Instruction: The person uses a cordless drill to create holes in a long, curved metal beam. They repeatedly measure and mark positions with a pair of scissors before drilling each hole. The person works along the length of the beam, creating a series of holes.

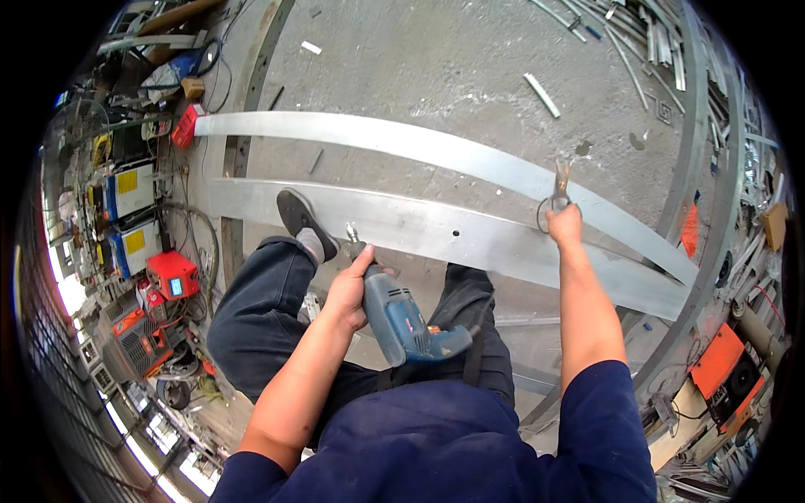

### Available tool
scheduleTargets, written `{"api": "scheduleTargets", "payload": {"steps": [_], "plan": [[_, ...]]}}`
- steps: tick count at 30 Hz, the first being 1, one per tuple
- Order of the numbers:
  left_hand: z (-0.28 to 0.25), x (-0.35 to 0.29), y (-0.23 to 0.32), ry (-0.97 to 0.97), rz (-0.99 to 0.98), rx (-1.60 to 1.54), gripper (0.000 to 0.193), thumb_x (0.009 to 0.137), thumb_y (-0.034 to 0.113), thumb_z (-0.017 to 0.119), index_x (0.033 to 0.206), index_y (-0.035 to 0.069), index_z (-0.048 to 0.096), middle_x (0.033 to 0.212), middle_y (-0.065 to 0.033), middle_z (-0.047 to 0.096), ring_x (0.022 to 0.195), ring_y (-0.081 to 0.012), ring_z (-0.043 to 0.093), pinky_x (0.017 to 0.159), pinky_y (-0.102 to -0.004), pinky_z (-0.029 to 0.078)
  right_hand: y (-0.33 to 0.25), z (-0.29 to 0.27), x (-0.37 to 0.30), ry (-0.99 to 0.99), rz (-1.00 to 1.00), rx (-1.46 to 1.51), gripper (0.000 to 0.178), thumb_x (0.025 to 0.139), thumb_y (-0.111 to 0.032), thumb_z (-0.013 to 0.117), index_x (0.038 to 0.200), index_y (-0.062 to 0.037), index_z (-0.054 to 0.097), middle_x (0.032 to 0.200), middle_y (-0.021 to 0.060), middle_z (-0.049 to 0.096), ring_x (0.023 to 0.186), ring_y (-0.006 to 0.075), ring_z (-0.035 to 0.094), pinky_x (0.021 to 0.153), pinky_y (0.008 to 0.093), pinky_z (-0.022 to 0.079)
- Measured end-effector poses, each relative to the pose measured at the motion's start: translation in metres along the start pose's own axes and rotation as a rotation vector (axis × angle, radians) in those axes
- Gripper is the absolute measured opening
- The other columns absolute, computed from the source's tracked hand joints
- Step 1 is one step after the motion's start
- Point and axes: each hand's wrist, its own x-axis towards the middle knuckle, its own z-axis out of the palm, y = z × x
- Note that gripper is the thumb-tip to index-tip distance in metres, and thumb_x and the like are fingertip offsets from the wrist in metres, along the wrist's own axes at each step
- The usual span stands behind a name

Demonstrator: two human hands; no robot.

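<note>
My left hand (347, 295) is wrapped round the front body of a blue power drill (398, 317), held over my lap. Its chuck and bit (353, 233) point away from me, and the handle is to the right. My right hand (564, 223), arm stretched forward, is closed on what look like scissors (561, 179), with ring handles at my fingers and the tips apart, pointing away. They are above a long silvery metal bar (394, 138). Nearer me lies a second, wider metal bar (386, 214) with a dark round hole (455, 233). My left shoe (295, 211) is at that bar.
Steel beams (683, 168) run along the right and the upper left (262, 59). Metal offcuts (542, 95) lie on the concrete floor. A red machine (173, 275) and cables stand at left. An orange machine (726, 373) and piled metal lengths are at right.
</note>
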Motion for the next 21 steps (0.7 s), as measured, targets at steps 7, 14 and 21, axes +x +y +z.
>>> {"api": "scheduleTargets", "payload": {"steps": [7,14,21], "plan": [[-0.007,0.020,-0.009,-0.104,-0.257,-0.111,0.056,0.098,0.057,0.065,0.098,0.002,0.065,0.088,-0.0130,0.069,0.077,-0.0269,0.070,0.075,-0.0423,0.060,-0.041,-0.039,-0.014,-0.132,0.019,-0.115,0.068,0.085,-0.046,0.078,0.118,0.0113,0.061,0.116,0.0297,0.070,0.110,0.0451,0.068,0.096,0.0491,0.055],[0.015,0.024,-0.025,-0.175,-0.284,-0.209,0.061,0.100,0.058,0.062,0.109,-0.003,0.063,0.098,-0.0173,0.070,0.087,-0.0310,0.069,0.083,-0.0473,0.060,-0.142,-0.161,-0.180,-1.373,-0.392,0.578,0.096,0.085,-0.045,0.084,0.157,-0.0033,0.036,0.131,0.0213,0.066,0.118,0.0320,0.067,0.098,0.0457,0.053],[0.055,0.042,-0.034,-0.320,-0.309,-0.305,0.055,0.100,0.053,0.063,0.117,0.001,0.060,0.103,-0.0162,0.069,0.090,-0.0301,0.069,0.086,-0.0485,0.059,-0.184,-0.172,-0.269,-0.683,-0.605,-0.160,0.100,0.076,-0.026,0.079,0.157,0.0046,0.028,0.108,0.0294,0.069,0.098,0.0449,0.070,0.086,0.0507,0.056]]}}
